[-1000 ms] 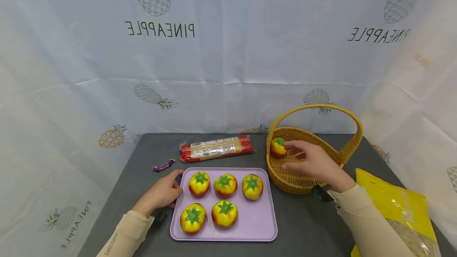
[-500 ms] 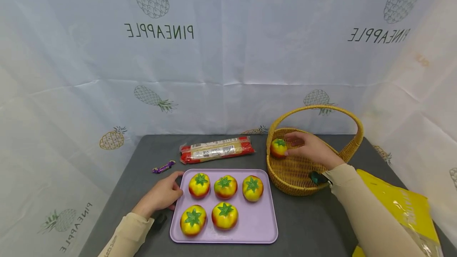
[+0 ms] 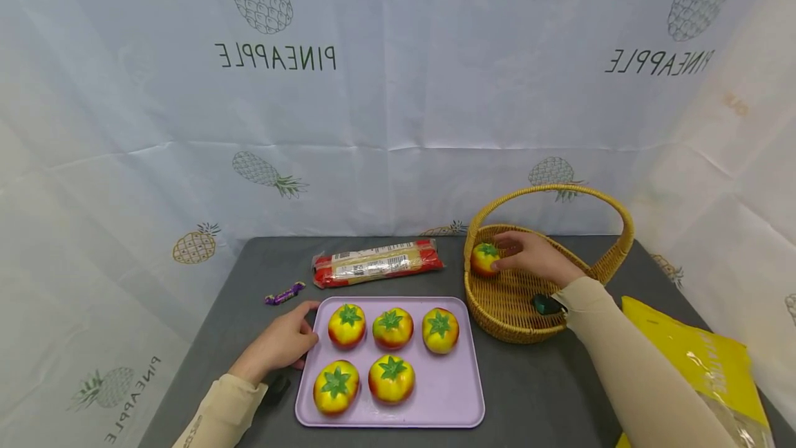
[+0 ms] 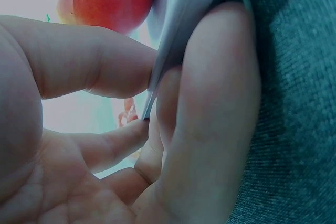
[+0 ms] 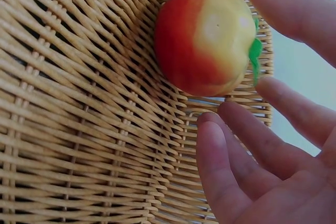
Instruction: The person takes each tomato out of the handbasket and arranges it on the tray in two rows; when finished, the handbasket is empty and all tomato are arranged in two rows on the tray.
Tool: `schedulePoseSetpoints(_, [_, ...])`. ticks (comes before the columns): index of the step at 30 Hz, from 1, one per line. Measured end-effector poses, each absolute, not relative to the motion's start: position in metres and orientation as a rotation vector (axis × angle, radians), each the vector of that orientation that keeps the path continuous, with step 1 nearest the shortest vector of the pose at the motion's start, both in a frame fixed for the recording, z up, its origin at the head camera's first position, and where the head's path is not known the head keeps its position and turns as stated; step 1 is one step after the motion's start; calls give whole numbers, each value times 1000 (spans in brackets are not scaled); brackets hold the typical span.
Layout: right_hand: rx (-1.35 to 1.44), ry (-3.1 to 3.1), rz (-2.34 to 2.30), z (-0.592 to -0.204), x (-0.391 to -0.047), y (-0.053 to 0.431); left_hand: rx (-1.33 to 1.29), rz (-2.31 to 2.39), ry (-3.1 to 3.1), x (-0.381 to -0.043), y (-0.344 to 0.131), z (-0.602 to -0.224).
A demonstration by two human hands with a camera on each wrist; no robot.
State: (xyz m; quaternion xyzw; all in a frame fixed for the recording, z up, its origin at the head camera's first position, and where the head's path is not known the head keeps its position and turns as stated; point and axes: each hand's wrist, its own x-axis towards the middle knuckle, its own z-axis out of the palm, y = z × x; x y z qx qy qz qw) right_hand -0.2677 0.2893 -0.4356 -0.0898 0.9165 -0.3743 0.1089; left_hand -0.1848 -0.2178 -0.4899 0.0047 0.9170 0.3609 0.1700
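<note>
My left hand (image 3: 280,339) grips the left edge of a lilac tray (image 3: 443,393); in the left wrist view a finger and the thumb lie on either side of its rim (image 4: 176,32). Several red-and-yellow toy persimmons (image 3: 391,378) with green leaf tops stand in two rows on it. One more toy persimmon (image 3: 484,259) sits against the left wall of a wicker basket (image 3: 510,330). Inside the basket, my right hand (image 3: 535,256) reaches close to this fruit. The right wrist view shows its fingers spread and loosely bent beside the persimmon (image 5: 205,40), without a clear grip.
The basket's tall handle (image 3: 547,187) arches over the right forearm's far side. Behind the tray lies a red-ended packet of noodles (image 3: 376,263), and left of that a purple wrapped candy (image 3: 285,294). A yellow bag (image 3: 696,358) lies at the right, partly under the right arm.
My right hand has moved slightly farther into the basket, its fingers nearer the persimmon there. The left hand, the tray and its fruit look unchanged.
</note>
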Motion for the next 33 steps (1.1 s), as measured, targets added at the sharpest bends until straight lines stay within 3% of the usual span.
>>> schedulePoseSetpoints(33, [-268, 2757, -1007, -438, -272, 277, 26, 1041, 2614, -186, -218, -492])
